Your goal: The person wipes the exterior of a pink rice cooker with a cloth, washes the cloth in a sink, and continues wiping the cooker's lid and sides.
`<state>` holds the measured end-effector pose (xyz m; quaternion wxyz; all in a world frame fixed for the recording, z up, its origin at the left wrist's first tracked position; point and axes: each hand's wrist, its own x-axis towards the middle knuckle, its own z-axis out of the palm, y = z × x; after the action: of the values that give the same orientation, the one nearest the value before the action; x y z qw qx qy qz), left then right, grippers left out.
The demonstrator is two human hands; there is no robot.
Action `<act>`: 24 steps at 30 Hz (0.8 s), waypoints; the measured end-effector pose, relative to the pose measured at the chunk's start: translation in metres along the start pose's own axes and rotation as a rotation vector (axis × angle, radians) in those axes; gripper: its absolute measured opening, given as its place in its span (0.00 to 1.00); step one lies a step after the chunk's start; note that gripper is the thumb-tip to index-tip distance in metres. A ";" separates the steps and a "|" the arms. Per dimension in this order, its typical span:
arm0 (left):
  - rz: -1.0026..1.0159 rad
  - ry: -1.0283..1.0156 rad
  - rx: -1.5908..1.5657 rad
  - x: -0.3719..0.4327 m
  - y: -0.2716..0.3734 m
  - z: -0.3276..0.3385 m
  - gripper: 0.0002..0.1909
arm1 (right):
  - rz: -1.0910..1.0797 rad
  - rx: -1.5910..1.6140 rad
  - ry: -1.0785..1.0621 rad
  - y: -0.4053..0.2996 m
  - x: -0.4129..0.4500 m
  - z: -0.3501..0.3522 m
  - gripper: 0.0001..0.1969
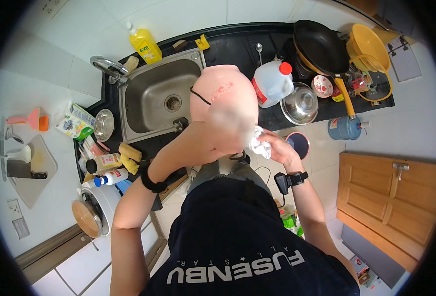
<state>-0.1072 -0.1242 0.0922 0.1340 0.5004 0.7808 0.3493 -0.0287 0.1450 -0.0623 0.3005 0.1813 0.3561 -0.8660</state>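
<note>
A rounded pink vessel [223, 83], apparently an appliance body, bears a red floral print and fills the space before me. It is beside the steel sink [149, 127] and overlaps its right edge in view. My left hand [225, 127] is against the vessel's near part and seems to hold it. A blur covers that area, so my fingers are not distinct. With my right hand [277, 146] I grip a crumpled white cloth or tissue [260, 144] at the vessel's lower right side. A dark cord or strap [200, 96] crosses the vessel's left side.
To the right stand a large plastic jug [273, 83], a steel bowl [300, 105] and a black frying pan [320, 44]. A faucet [108, 66] and yellow detergent bottle [145, 44] are behind the sink. Bottles [105, 162] and sponges [130, 157] crowd the left counter.
</note>
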 end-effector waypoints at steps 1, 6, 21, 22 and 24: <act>0.003 -0.001 0.000 -0.004 -0.012 0.008 0.09 | -0.002 0.001 0.002 -0.002 -0.001 -0.005 0.26; -0.256 0.092 0.045 -0.008 -0.029 0.002 0.10 | -0.263 0.057 0.144 -0.033 -0.004 0.000 0.18; -0.312 0.468 0.136 -0.037 -0.077 -0.044 0.31 | -0.207 -0.223 0.070 -0.080 0.063 0.197 0.15; -0.429 0.435 0.225 -0.047 -0.087 -0.042 0.24 | -0.200 -0.237 0.096 -0.076 0.069 0.198 0.15; -0.511 0.486 0.365 -0.063 -0.103 -0.035 0.15 | -0.282 -0.280 0.167 -0.066 0.073 0.201 0.15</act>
<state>-0.1684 -0.2200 0.0386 -0.0631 0.2081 0.9384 0.2685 -0.1470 0.0078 0.0696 0.1681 0.1575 0.5183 -0.8236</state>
